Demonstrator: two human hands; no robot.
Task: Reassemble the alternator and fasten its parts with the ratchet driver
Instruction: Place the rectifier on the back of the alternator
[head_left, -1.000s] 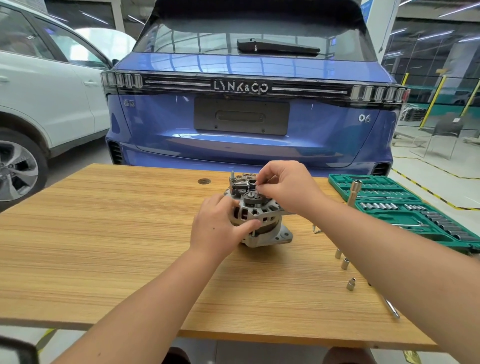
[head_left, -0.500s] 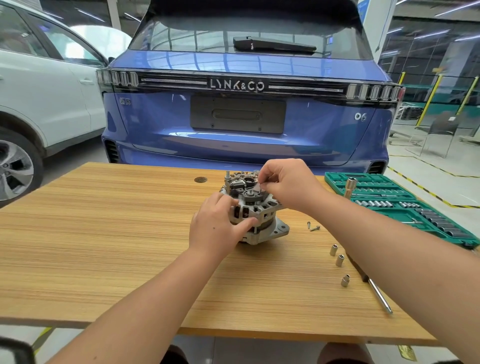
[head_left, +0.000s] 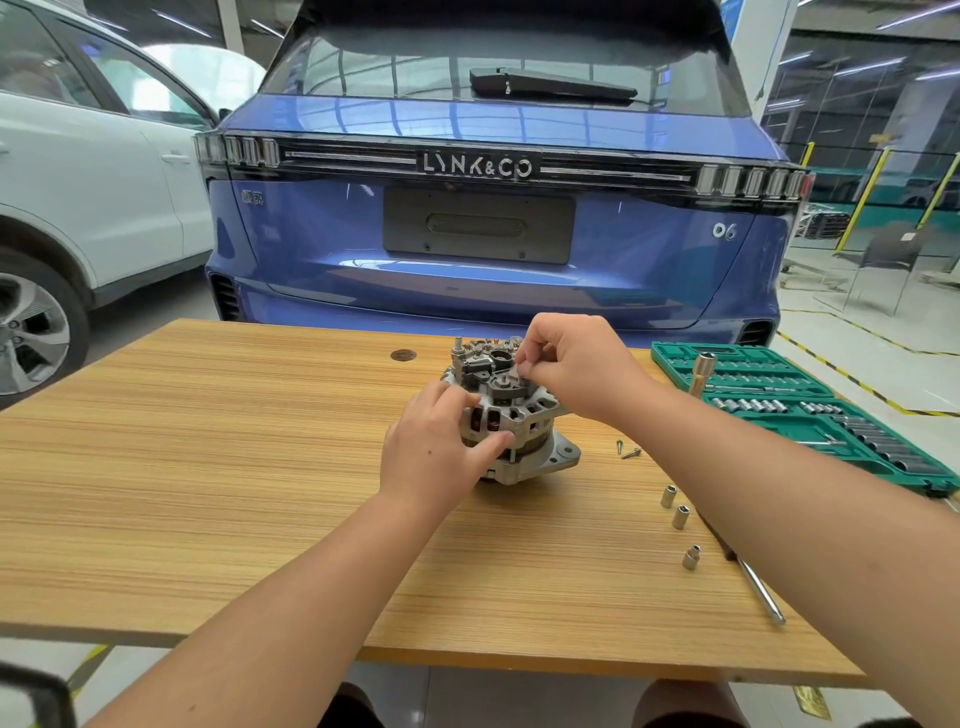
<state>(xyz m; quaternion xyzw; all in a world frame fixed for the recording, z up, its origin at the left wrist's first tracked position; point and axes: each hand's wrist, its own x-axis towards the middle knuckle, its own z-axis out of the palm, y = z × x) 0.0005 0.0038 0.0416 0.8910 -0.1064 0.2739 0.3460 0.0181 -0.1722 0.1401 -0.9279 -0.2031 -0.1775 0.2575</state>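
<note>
A grey metal alternator (head_left: 519, 421) stands upright in the middle of the wooden table (head_left: 208, 467), its rear end with dark parts facing up. My left hand (head_left: 436, 452) grips its left side, thumb across the housing. My right hand (head_left: 576, 364) is above the top right of the alternator, its fingertips pinching a small part there; the part itself is mostly hidden. The ratchet driver (head_left: 753, 582) lies on the table to the right, partly under my right forearm.
Three loose sockets (head_left: 680, 517) stand right of the alternator, and two small screws (head_left: 628, 452) lie nearer it. An open green socket set case (head_left: 810, 415) sits at the table's right edge, a tall socket (head_left: 701, 371) upright beside it. A blue car (head_left: 488, 234) is parked behind the table.
My hands stay on the alternator; the right fingertips shift slightly at its top. The camera has moved a little, nothing else on the table moved.
</note>
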